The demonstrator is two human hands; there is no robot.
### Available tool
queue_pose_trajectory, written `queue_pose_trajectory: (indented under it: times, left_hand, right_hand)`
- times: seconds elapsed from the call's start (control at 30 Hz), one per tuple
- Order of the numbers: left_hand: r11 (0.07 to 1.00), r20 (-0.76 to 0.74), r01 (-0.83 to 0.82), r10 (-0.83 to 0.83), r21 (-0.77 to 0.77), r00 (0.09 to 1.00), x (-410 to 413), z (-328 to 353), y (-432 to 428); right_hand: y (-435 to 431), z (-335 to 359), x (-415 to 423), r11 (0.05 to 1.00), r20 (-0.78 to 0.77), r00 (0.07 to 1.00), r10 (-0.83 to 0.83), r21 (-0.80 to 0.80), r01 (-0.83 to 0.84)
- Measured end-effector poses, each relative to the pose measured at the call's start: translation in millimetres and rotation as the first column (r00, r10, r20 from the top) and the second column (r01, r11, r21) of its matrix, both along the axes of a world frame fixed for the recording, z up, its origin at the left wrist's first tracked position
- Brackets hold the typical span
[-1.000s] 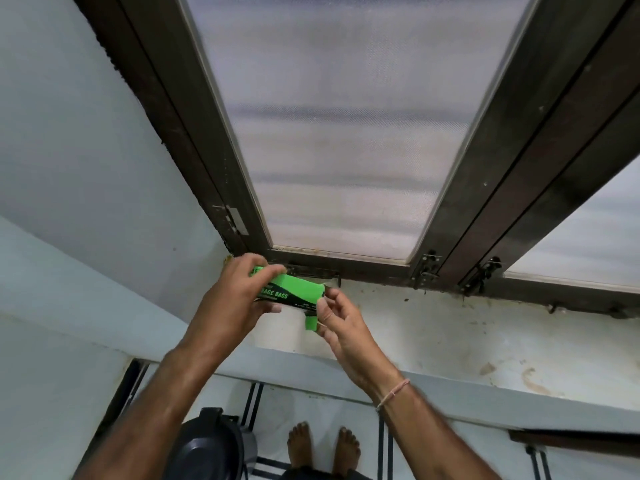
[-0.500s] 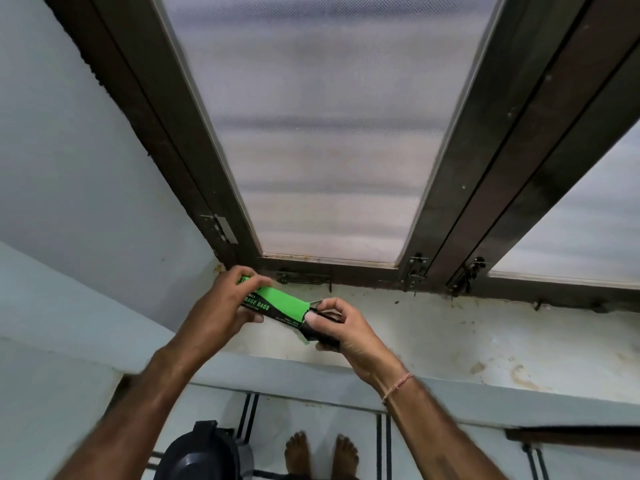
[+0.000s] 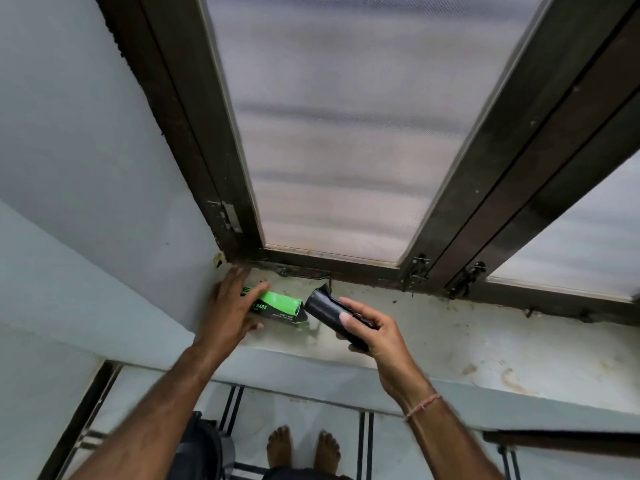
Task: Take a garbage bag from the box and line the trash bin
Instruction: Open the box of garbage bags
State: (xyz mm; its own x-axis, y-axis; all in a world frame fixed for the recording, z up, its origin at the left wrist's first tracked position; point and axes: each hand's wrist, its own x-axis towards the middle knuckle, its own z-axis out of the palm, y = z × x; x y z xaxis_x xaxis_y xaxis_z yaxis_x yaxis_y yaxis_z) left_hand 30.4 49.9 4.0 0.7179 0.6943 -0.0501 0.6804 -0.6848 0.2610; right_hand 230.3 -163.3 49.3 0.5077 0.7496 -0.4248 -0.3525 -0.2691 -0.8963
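A green and black garbage bag box lies on the stained window sill, its open end facing right. My left hand rests on the box's left part, fingers spread over it. My right hand grips a black roll of garbage bags, fully out of the box and just right of its open end. The dark trash bin stands on the floor below, mostly hidden behind my left forearm.
A dark wooden window frame with frosted panes rises right behind the sill, with metal latches at its base. A pale wall closes the left side. My bare feet stand on a striped tiled floor under the sill.
My right hand has drawn the black roll out of the box and moved it right. My left hand has lowered the box onto the sill and its fingers have spread.
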Motion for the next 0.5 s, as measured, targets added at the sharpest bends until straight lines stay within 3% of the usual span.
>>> queue_pose_trajectory:
  times: [0.07,0.13,0.2,0.27,0.3,0.37,0.5]
  left_hand:
    - [0.985,0.058,-0.056,0.048,0.160,0.997,1.2,13.1,-16.6]
    - [0.980,0.286,-0.146,0.103,0.134,0.953,10.9,26.4,-47.9]
    - [0.954,0.461,-0.179,0.274,-0.239,0.844,28.8,40.3,-79.1]
    - [0.742,0.475,-0.126,0.539,-0.658,0.696,44.9,49.0,-99.8]
    - [0.639,0.460,-0.094,0.640,-0.764,0.615,48.3,50.4,-105.8]
    - [0.553,0.449,-0.065,0.735,-0.831,0.508,47.9,53.7,-112.3]
    - [0.459,0.413,0.040,0.754,-0.888,0.510,30.7,53.5,-114.4]
  right_hand:
    - [3.0,2.3,-5.8,1.000,-0.017,1.000,-0.022,0.010,0.022]
    - [7.2,4.4,-13.7,0.998,-0.042,0.998,-0.051,0.032,0.052]
    - [13.6,6.1,-24.2,0.996,-0.077,0.995,-0.061,0.058,0.065]
    - [21.3,8.6,-37.3,0.996,-0.128,0.991,-0.050,0.069,0.059]
    - [24.6,10.1,-44.1,0.996,-0.149,0.988,-0.047,0.071,0.058]
    - [29.3,13.5,-55.8,0.995,-0.169,0.984,-0.061,0.074,0.074]
    - [37.1,16.5,-71.8,0.988,-0.161,0.978,-0.128,0.063,0.140]
